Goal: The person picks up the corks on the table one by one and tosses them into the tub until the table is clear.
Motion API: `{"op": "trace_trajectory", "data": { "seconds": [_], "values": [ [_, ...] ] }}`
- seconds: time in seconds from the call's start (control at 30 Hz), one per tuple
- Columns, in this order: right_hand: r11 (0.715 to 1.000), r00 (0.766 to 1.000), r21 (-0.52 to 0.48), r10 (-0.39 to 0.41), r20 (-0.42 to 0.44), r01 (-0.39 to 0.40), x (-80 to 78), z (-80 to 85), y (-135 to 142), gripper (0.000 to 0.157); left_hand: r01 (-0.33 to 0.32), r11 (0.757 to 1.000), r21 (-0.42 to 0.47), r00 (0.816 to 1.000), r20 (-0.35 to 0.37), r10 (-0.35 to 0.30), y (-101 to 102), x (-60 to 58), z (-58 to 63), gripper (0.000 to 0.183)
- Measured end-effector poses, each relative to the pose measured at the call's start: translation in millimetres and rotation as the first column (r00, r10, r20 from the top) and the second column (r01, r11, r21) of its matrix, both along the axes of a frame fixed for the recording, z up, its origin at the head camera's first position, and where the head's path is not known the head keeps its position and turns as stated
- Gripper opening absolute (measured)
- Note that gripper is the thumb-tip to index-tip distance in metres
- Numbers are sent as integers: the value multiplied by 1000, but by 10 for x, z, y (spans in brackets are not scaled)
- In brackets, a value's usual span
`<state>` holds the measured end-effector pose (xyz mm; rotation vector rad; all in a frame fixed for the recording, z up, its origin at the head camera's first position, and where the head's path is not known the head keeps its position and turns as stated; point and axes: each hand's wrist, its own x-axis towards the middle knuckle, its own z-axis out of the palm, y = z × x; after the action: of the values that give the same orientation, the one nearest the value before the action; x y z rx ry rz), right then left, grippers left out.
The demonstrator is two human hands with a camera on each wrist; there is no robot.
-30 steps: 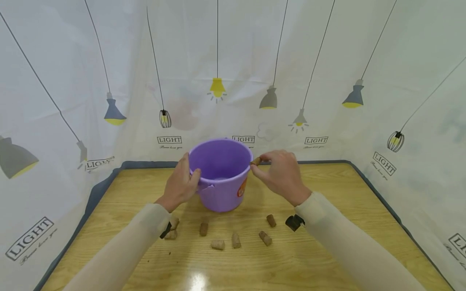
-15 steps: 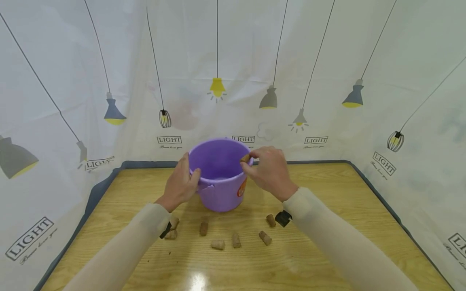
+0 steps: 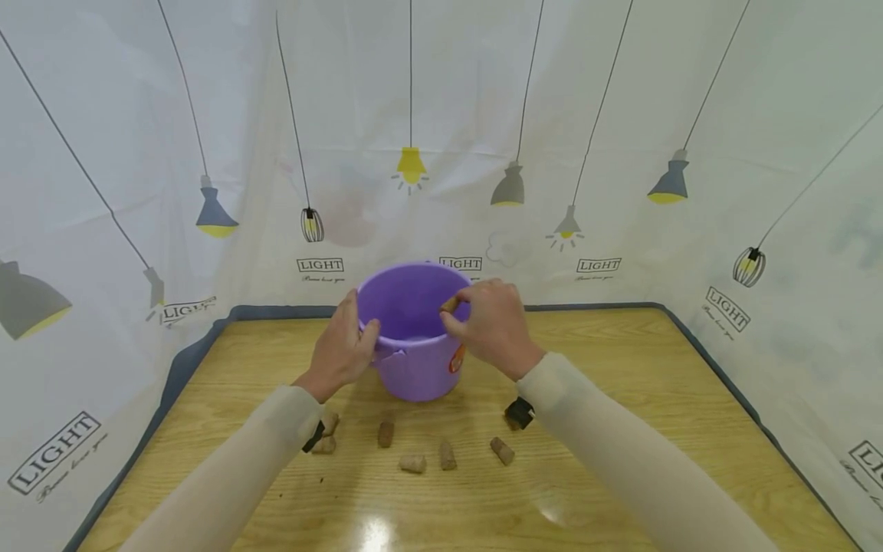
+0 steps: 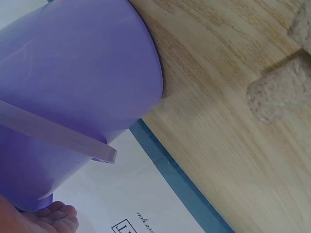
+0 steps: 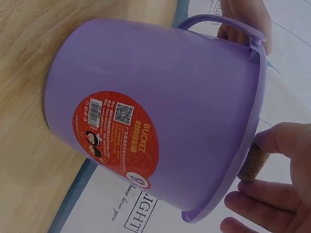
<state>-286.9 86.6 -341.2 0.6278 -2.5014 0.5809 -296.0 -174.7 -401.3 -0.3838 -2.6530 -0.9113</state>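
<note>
A purple plastic bucket [image 3: 417, 372] stands upright on the wooden table, with a red round label [image 5: 116, 138] on its side. My left hand [image 3: 343, 345] grips its rim on the left, thumb on the near side; in the left wrist view only curled fingers [image 4: 56, 217] show below the rim. Between thumb and fingers, my right hand [image 3: 493, 326] pinches a brown cork [image 5: 253, 162] at the right rim of the bucket. In the head view that cork overlaps the bucket's opening. The bucket's handle [image 4: 53, 133] hangs down against its side.
Several loose corks lie on the table [image 3: 586, 475] in front of the bucket, among them a pale cork [image 3: 412, 463], a dark cork [image 3: 385, 434] and a speckled cork [image 3: 502, 451]. A printed white curtain [image 3: 441, 115] encloses the table's back and sides.
My right hand has moved left with the cork, from outside the bucket's right rim to over its opening. The left hand and the bucket have stayed put.
</note>
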Motion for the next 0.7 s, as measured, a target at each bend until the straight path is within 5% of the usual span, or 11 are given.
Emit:
{"op": "trace_trajectory", "data": {
  "seconds": [0.7],
  "values": [
    [991, 996, 124, -56, 72, 47, -47, -25, -168, 22, 9, 1000, 6, 1000, 2, -9, -7, 0, -6, 76]
  ]
}}
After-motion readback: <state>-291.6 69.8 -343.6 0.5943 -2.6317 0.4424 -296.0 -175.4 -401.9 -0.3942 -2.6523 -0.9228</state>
